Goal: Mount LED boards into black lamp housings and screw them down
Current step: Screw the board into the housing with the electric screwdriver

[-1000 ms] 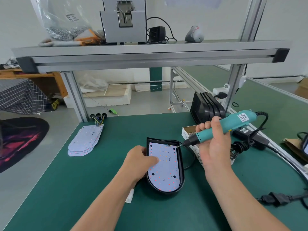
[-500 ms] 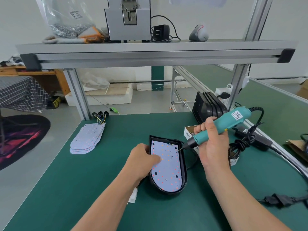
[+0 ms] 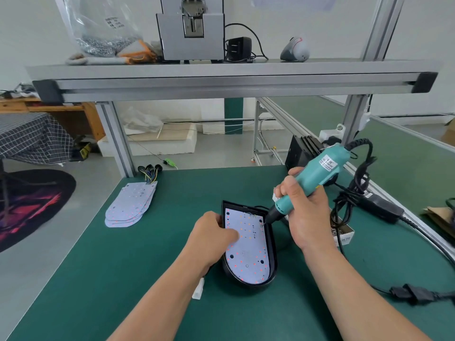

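Matte green bench (image 3: 123, 267). A D-shaped black lamp housing (image 3: 273, 254) lies flat at centre, with a white LED board (image 3: 248, 254) seated inside. Grip: left hand (image 3: 213, 238) clasps the housing's left rim, one digit on the board. The right hand (image 3: 306, 215) wraps a teal electric screwdriver (image 3: 317, 175), bit at the board's far-right corner. Spare boards (image 3: 130, 206) are stacked far left.

The electric screwdriver (image 3: 322, 168) tip has dropped onto the LED board (image 3: 248, 254).

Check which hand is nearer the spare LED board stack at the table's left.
Left. The left hand grips the lamp housing at its left edge, on the side facing the stack of LED boards. The right hand holds the screwdriver beyond the housing's right edge, farther away.
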The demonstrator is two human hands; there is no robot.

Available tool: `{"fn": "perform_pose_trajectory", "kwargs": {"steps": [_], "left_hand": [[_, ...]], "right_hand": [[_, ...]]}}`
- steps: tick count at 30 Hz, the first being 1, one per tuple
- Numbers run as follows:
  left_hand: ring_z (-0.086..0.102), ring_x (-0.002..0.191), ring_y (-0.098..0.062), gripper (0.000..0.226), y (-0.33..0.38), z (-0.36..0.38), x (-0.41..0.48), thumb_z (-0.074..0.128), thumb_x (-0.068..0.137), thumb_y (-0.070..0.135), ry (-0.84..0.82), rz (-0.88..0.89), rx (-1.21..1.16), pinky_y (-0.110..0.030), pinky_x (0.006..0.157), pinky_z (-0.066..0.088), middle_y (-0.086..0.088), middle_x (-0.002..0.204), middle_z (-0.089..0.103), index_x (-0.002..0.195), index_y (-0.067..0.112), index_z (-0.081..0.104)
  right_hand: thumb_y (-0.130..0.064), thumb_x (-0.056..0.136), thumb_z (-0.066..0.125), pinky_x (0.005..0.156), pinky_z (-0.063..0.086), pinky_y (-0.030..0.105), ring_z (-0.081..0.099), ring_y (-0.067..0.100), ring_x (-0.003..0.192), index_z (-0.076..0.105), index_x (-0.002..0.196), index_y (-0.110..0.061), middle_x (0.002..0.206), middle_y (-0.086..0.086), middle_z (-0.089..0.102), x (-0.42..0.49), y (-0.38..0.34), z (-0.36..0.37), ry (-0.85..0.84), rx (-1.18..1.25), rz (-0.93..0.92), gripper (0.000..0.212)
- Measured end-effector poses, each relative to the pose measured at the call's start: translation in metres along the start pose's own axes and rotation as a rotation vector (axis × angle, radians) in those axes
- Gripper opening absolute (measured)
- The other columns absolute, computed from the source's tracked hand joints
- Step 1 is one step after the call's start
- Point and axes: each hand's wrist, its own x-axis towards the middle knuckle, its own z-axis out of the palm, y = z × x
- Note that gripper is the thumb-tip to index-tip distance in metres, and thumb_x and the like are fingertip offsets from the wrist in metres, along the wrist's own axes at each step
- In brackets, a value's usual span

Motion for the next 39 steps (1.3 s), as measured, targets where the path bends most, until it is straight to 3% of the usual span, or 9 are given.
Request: {"fn": "perform_pose_trajectory", "kwargs": {"steps": [10,18,24,27,30,34,39], "left_hand": [[0.038,0.072,-0.021,0.024,0.002,0.001,0.002,0.064,0.062,0.014,-0.031,0.009,0.006,-0.041,0.069,0.028,-0.006,0.076,0.045,0.083,0.017,0.052],[0.046,0.068,-0.021,0.029,0.004,-0.001,-0.001,0.066,0.062,0.018,-0.036,-0.039,-0.002,-0.040,0.065,0.033,-0.008,0.076,0.052,0.088,0.013,0.053],[0.041,0.067,-0.022,0.024,0.008,-0.003,-0.007,0.065,0.066,0.015,-0.051,-0.042,-0.013,-0.040,0.063,0.031,-0.008,0.074,0.046,0.082,0.014,0.048],[0.048,0.064,-0.023,0.022,0.011,-0.005,-0.010,0.067,0.069,0.025,-0.060,-0.048,-0.023,-0.038,0.058,0.041,-0.008,0.074,0.054,0.083,0.013,0.055],[0.052,0.067,-0.023,0.023,0.012,-0.010,-0.008,0.060,0.088,0.040,-0.033,-0.104,-0.124,-0.037,0.061,0.052,-0.007,0.079,0.057,0.088,0.017,0.058],[0.051,0.053,-0.015,0.021,0.011,-0.022,-0.002,0.039,0.103,0.011,0.240,-0.021,-0.237,-0.027,0.052,0.044,-0.004,0.082,0.067,0.097,0.017,0.058],[0.055,0.047,-0.016,0.032,0.016,-0.024,-0.007,0.030,0.098,-0.001,0.265,0.131,-0.342,-0.022,0.043,0.042,-0.002,0.078,0.077,0.112,0.014,0.055]], "right_hand": [[-0.043,0.087,0.085,0.077,0.050,0.042,0.047,0.023,0.066,0.062,0.095,-0.025,0.079,0.001,0.050,0.006,0.001,0.009,-0.094,-0.040,0.052,0.031],[-0.026,0.095,0.075,0.083,0.044,0.044,0.050,0.026,0.075,0.064,0.116,-0.018,0.081,0.006,0.050,0.003,-0.001,0.000,-0.028,0.074,0.074,0.025],[-0.039,0.087,0.085,0.084,0.044,0.047,0.054,0.030,0.081,0.065,0.118,-0.017,0.081,0.007,0.056,-0.002,-0.009,0.005,-0.045,0.026,0.033,0.043],[-0.030,0.091,0.082,0.085,0.046,0.043,0.053,0.027,0.080,0.065,0.118,-0.017,0.079,0.005,0.055,0.000,-0.018,0.005,-0.056,0.146,0.034,0.035],[-0.023,0.098,0.072,0.086,0.050,0.039,0.051,0.025,0.076,0.065,0.113,-0.018,0.078,0.004,0.051,-0.003,-0.022,0.005,-0.010,0.253,0.059,0.017],[-0.019,0.103,0.062,0.083,0.053,0.034,0.054,0.017,0.071,0.064,0.110,-0.018,0.078,0.002,0.049,-0.008,-0.022,0.004,0.046,0.396,0.124,0.007],[-0.022,0.101,0.065,0.085,0.052,0.035,0.054,0.017,0.072,0.063,0.110,-0.019,0.078,0.000,0.049,-0.008,-0.021,0.003,0.056,0.438,0.155,0.009]]}}
